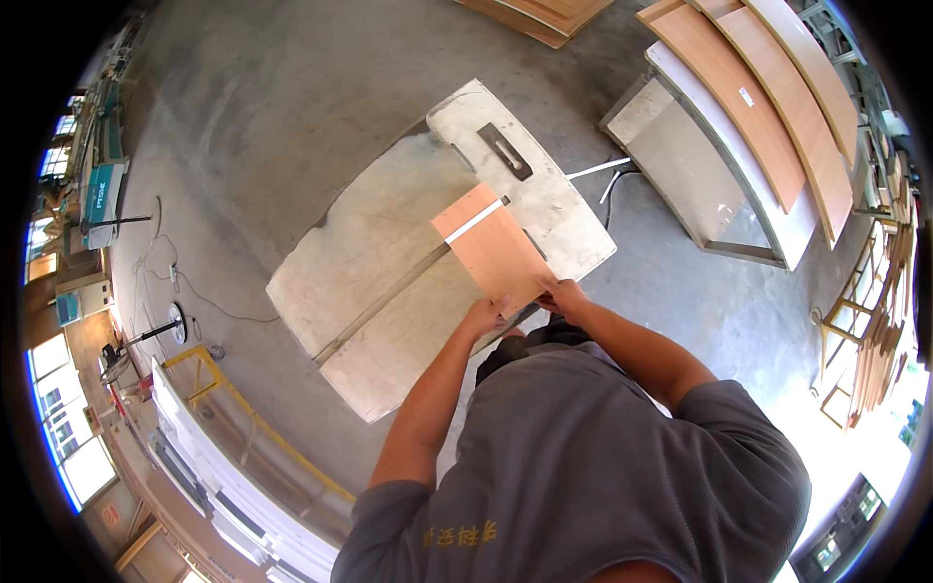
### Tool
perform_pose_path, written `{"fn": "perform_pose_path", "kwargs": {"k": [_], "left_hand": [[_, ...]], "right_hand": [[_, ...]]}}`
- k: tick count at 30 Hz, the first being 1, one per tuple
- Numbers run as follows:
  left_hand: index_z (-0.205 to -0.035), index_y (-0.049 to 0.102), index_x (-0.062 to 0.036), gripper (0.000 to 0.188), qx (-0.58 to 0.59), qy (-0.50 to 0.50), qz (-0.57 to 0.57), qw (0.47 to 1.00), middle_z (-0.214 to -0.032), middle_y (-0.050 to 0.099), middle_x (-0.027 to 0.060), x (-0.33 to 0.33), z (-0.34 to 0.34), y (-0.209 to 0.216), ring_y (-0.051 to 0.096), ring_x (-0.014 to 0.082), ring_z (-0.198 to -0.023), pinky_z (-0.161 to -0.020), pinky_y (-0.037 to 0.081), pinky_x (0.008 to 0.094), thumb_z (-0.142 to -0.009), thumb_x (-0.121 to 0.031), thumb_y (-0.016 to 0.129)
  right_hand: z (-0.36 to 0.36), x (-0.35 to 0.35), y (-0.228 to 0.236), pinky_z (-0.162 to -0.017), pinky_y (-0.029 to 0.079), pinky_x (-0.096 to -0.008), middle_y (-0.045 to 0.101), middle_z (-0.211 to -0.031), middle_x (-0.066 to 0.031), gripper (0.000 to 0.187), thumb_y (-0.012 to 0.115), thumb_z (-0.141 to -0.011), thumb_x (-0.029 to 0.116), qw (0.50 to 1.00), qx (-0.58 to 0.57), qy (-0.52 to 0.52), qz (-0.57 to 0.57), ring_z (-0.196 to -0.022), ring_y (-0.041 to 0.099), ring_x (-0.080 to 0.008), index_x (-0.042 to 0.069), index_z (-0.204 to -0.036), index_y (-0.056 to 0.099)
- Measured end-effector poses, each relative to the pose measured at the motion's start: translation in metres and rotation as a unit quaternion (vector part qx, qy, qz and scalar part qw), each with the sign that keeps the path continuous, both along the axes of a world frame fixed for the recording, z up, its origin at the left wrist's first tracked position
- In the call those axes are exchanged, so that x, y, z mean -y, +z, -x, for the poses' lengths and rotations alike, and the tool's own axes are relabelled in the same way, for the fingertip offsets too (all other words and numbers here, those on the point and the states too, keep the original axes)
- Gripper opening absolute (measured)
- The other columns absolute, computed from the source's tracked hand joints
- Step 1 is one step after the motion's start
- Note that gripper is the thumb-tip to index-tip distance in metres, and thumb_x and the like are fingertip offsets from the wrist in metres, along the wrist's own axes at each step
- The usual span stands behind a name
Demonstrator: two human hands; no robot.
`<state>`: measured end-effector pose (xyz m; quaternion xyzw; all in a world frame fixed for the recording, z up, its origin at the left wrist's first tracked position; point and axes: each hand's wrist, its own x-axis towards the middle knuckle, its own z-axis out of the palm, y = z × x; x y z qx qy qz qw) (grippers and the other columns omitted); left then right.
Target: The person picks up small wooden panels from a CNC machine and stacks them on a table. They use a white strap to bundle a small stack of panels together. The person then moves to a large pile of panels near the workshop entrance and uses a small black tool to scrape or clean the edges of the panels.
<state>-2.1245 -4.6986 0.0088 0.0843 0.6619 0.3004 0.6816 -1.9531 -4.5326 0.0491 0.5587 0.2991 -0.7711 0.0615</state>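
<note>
A light-brown wooden panel with a white strip across its far end lies over a worn pale worktable. At the panel's near left corner, my left hand grips the edge. On the near right corner my right hand is closed around the edge, its fingertips partly out of sight under the panel. Just beyond the panel, a long dark slot-shaped fitting shows in the far part of the table.
Large wood-coloured boards lean on a metal-framed stand at the right. A yellow frame and white stacked panels are at the lower left. Cables and a round-based stand lie on the left floor. More boards are at the far edge.
</note>
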Motion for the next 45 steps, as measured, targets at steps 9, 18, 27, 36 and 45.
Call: {"fn": "perform_pose_path", "kwargs": {"k": [9,18,27,36,45], "left_hand": [[-0.117,0.055,0.0107,0.074,0.014,-0.005,0.008,1.000,-0.104,0.066,0.0222,0.001,-0.001,-0.002,0.070,0.0318,-0.091,-0.079,0.058,0.0403,-0.090,-0.059,0.059],[-0.116,0.058,0.0065,0.067,0.035,0.019,-0.007,0.999,-0.101,0.068,0.0172,0.004,-0.003,0.006,0.069,0.0277,-0.090,-0.079,0.056,0.0368,-0.092,-0.057,0.057],[-0.119,0.055,0.0063,0.055,0.055,0.086,0.005,0.995,-0.101,0.070,0.0183,-0.014,-0.012,0.061,0.071,0.0294,-0.083,-0.075,0.055,0.0380,-0.101,-0.045,0.045],[-0.113,0.061,-0.0018,0.051,0.087,0.082,0.040,0.992,-0.094,0.069,0.0099,-0.005,-0.013,0.046,0.066,0.0185,-0.077,-0.069,0.053,0.0311,-0.099,-0.049,0.048],[-0.105,0.062,0.0068,0.048,-0.025,0.210,0.021,0.977,-0.088,0.066,0.0124,-0.008,0.031,0.051,0.065,0.0186,-0.073,-0.066,0.055,0.0307,-0.096,-0.040,0.058]], "right_hand": [[0.000,-0.001,-0.007,-0.086,0.056,-0.0324,0.068,-0.106,-0.0126,0.043,0.072,-0.088,0.033,1.000,0.006,0.003,0.008,-0.097,0.067,-0.0235,-0.004,-0.108,0.063],[0.000,0.000,-0.011,-0.088,0.056,-0.0355,0.066,-0.106,-0.0131,0.043,0.071,-0.088,0.031,1.000,-0.010,-0.002,0.023,-0.097,0.067,-0.0247,-0.005,-0.110,0.062],[0.006,0.003,-0.008,-0.089,0.056,-0.0370,0.064,-0.114,-0.0147,0.046,0.069,-0.090,0.028,0.999,-0.026,-0.020,0.033,-0.101,0.066,-0.0266,-0.005,-0.120,0.056],[0.011,0.010,0.005,-0.084,0.060,-0.0356,0.064,-0.113,-0.0147,0.038,0.064,-0.094,0.022,0.999,0.000,-0.031,0.021,-0.098,0.067,-0.0260,-0.006,-0.118,0.056],[0.072,0.002,0.002,-0.075,0.062,-0.0307,0.065,-0.105,-0.0162,0.031,0.060,-0.095,0.016,0.997,-0.059,-0.053,-0.007,-0.089,0.069,-0.0244,-0.011,-0.109,0.057]]}}
